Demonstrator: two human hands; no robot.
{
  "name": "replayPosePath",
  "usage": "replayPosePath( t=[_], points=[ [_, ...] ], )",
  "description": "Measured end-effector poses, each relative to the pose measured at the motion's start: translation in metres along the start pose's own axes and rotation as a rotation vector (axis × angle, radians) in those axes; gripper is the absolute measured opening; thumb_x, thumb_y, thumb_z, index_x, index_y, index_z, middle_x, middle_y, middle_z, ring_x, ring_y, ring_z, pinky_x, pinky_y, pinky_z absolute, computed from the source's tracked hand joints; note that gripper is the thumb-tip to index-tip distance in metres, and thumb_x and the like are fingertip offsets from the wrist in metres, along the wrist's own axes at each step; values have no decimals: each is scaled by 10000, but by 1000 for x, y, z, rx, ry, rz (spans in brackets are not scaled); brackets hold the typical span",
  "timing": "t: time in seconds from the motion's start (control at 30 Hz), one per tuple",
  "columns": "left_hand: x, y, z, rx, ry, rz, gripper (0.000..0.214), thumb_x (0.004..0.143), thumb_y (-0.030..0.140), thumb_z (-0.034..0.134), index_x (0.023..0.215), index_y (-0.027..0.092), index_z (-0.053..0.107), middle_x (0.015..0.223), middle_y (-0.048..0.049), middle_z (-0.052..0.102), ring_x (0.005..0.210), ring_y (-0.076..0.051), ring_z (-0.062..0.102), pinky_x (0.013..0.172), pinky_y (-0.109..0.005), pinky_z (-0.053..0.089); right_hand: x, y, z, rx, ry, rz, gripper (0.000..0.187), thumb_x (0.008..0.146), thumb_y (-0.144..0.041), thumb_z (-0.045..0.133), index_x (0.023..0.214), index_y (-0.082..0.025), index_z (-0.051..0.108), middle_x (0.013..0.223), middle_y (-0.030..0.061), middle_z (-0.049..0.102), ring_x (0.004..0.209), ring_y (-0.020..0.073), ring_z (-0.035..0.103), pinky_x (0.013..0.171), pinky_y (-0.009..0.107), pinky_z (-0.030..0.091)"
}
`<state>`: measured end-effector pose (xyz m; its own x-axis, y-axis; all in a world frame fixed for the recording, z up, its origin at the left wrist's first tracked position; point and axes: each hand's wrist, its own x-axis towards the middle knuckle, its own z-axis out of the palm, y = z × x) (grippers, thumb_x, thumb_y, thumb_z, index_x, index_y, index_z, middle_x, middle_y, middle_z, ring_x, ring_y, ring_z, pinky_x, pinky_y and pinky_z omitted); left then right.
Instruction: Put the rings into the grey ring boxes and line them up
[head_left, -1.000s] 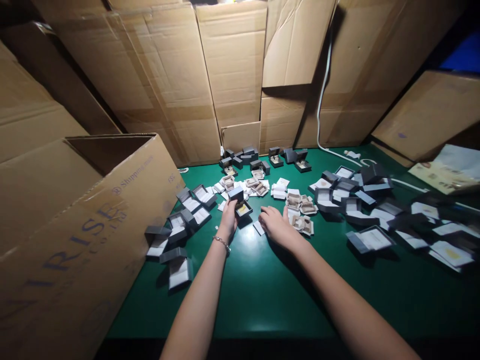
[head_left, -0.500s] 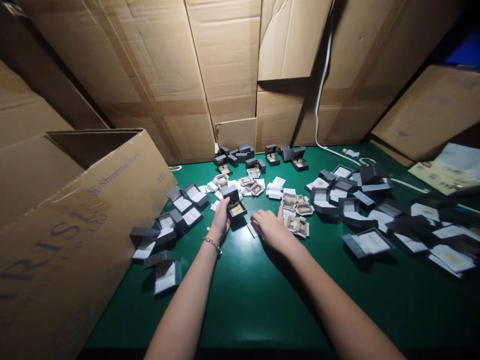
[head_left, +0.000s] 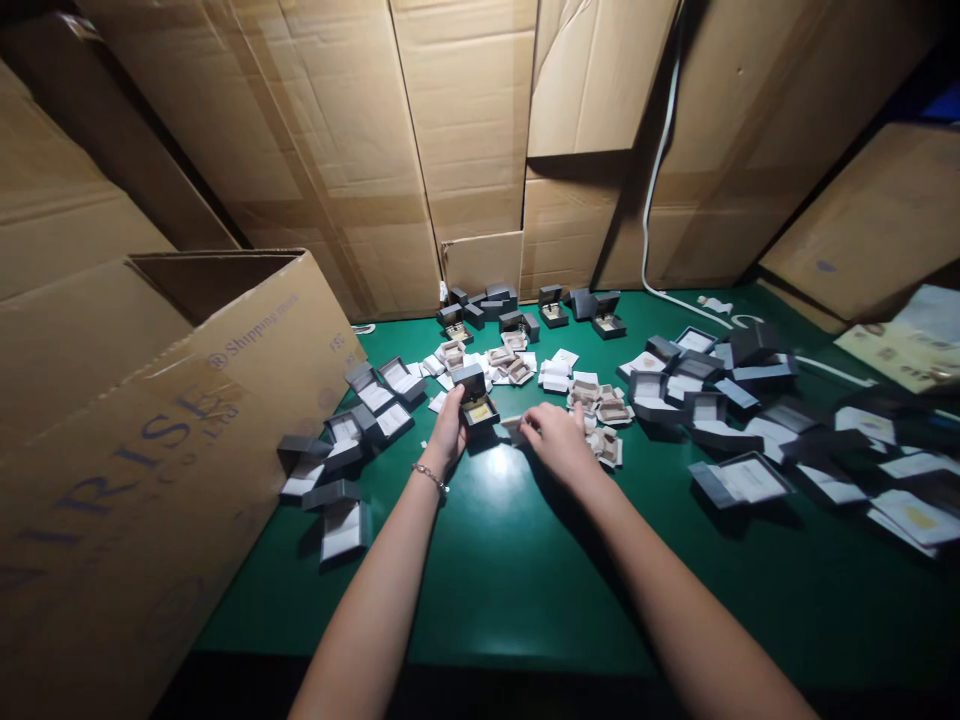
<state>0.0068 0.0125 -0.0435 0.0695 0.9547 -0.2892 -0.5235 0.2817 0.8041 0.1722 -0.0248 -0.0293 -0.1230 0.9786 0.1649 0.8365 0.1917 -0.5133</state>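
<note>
Right hand (head_left: 559, 442) slid to a white card (head_left: 511, 428), fingers (head_left: 531, 424) pinching it; left hand (head_left: 450, 432) grips a ring box (head_left: 478, 410).

Seen from the hands: open cardboard carton (head_left: 172, 470) at 9 o'clock, blue "SUNRISE" and "Shipping mark" print on its side. Flattened cardboard sheets (head_left: 465, 130) stand along the far edge of the green bench (head_left: 480, 610) at 12 o'clock. White cable (head_left: 654, 200) runs down them at 1 o'clock. Leaning cardboard panel (head_left: 862, 220) at 2 o'clock; printed papers (head_left: 907, 345) at 3 o'clock.
</note>
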Motion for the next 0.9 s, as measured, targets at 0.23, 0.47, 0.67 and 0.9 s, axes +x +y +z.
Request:
replayPosePath(
  t=[0.23, 0.47, 0.67, 0.9],
  points=[
    [-10, -1, 1, 35, -235, -139, 480, 864, 486, 489, 1185, 141, 579, 922, -116, 714, 812, -217, 695, 739, -342, 567, 6, -3, -12, 789, 246, 146, 232, 710, -395, 625, 720, -167, 663, 700, 29, 678, 696, 187, 606, 710, 322, 465],
    [-15, -9, 6, 124, -316, -209, 521, 808, 563, 538, 1122, 158, 631, 930, -115, 716, 857, -233, 686, 680, -291, 542, 5, -1, 2, 697, 170, 112, 223, 698, -405, 649, 686, -186, 689, 690, 20, 676, 693, 180, 599, 731, 330, 459],
    [-16, -11, 9, 169, -313, -183, 419, 813, 493, 552, 1014, 140, 655, 869, -109, 708, 782, -214, 673, 648, -279, 514, 3, 2, 0, 427, 84, 76, 184, 758, -351, 608, 683, -208, 698, 718, 18, 652, 731, 171, 590, 752, 318, 441],
    [-10, -19, 4, 307, -354, -49, 355, 639, 115, 647, 987, 184, 631, 840, -27, 673, 634, -103, 578, 569, -203, 432, 3, 1, -3, 302, 76, 65, 145, 771, -275, 588, 699, -209, 695, 733, 19, 657, 729, 172, 584, 734, 304, 418]
  ],
)
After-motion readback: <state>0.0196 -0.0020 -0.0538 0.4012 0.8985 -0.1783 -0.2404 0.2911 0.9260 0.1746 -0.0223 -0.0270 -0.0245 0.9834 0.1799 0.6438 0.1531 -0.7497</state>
